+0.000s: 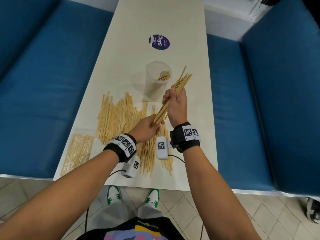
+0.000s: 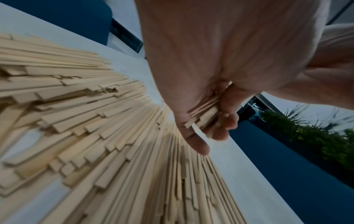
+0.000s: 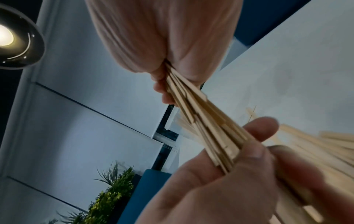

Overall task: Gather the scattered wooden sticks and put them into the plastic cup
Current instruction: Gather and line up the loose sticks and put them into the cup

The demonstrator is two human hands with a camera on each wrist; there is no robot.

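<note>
A bundle of wooden sticks (image 1: 180, 84) is held slanted above the table, its top end beside the clear plastic cup (image 1: 156, 80). My right hand (image 1: 175, 103) grips the bundle at its middle (image 3: 193, 106). My left hand (image 1: 147, 126) holds the bundle's lower end (image 2: 203, 116) between thumb and fingers. The cup stands upright with several sticks inside. A big heap of loose sticks (image 1: 117, 116) lies on the white table (image 1: 155, 19) under and left of my hands, and fills the left wrist view (image 2: 86, 136).
A clear wrapped pack of sticks (image 1: 77, 153) lies at the table's near left corner. A round purple sticker (image 1: 159, 42) is stuck further up the table. Blue seats (image 1: 43, 84) flank the table on both sides. Cables trail from the wrist cameras.
</note>
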